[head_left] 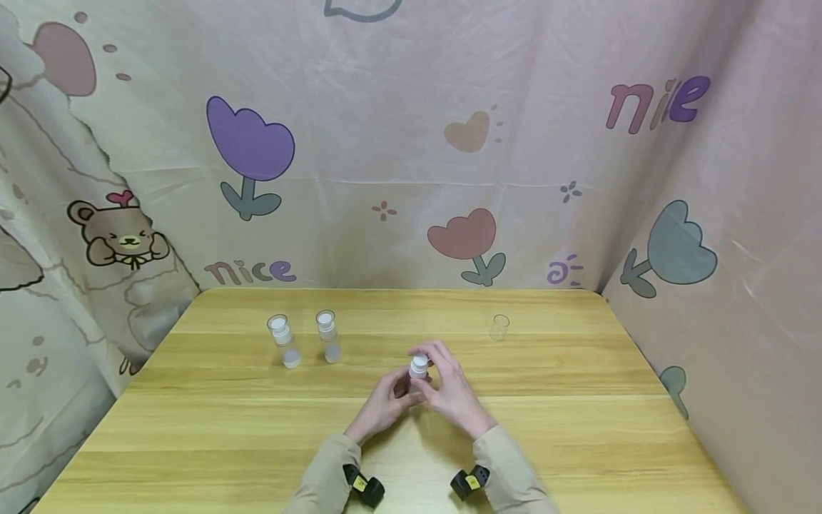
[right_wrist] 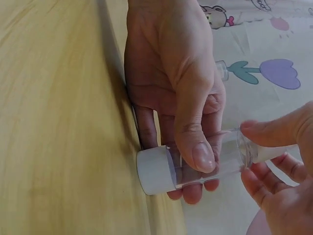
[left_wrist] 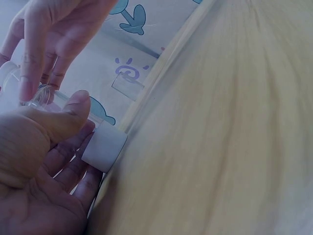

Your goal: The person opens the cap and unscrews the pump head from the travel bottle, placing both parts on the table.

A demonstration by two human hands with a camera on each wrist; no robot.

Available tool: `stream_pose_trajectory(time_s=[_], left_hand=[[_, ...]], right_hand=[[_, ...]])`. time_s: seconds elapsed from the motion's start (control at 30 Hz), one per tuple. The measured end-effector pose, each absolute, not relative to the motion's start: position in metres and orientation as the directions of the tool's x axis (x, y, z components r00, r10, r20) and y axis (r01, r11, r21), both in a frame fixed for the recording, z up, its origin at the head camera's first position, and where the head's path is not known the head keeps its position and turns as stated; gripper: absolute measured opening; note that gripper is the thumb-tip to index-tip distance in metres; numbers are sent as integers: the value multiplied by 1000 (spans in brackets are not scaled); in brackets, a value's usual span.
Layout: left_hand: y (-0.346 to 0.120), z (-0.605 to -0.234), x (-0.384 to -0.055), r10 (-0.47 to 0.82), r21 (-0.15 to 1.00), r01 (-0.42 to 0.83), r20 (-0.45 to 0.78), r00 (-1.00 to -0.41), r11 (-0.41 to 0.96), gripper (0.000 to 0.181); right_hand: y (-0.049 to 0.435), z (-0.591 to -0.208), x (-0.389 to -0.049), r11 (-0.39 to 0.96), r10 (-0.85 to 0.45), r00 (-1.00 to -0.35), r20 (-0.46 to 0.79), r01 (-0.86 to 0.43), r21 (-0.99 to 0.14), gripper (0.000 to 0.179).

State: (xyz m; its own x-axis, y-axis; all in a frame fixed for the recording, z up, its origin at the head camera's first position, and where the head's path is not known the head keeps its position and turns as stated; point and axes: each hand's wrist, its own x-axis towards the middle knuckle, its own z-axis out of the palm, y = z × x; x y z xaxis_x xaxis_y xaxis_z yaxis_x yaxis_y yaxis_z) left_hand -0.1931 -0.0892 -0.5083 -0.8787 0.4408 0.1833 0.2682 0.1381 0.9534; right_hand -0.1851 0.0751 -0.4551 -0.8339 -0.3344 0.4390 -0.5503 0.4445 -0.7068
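A small clear bottle (head_left: 419, 367) with a white base and a white top stands upright between both hands, near the middle of the table. My left hand (head_left: 384, 405) holds its clear body; the thumb lies across it and the fingers are behind, above the white base (right_wrist: 156, 170) in the right wrist view. Around the neck, the thumb and fingertips of my right hand (head_left: 452, 391) pinch at the clear collar, just below the white top. In the left wrist view, my right hand (left_wrist: 51, 46) partly covers the neck.
Two similar bottles, a left one (head_left: 285, 343) and a right one (head_left: 328, 337), stand at the back left with clear caps on. A loose clear cap (head_left: 499, 328) sits at the back right. Behind the wooden table (head_left: 578, 428) hangs a printed cloth (head_left: 359, 143).
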Motion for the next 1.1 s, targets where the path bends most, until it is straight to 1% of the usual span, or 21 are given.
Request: stream_pose_trajectory(time_s=[0.2, 0.47, 0.67, 0.83, 1.1], left_hand=[[-88, -507, -194, 433, 954, 264, 181, -883, 140, 50], [-88, -507, -194, 420, 960, 248, 173, -891, 131, 49], [-88, -506, -193, 419, 960, 240, 161, -893, 142, 50], [-87, -504, -193, 414, 964, 223, 147, -898, 142, 48], [-88, -504, -191, 401, 972, 194, 126, -907, 134, 48]], right_hand=[[78, -453, -186, 395, -336, -820, 463, -569, -721, 49], [83, -449, -187, 324, -332, -840, 428, -528, -785, 52], [85, -450, -188, 301, -341, -831, 439, -539, -787, 53], [86, -449, -189, 229, -333, -830, 447, -531, -816, 55], [88, -448, -191, 77, -306, -852, 425, -467, -881, 57]])
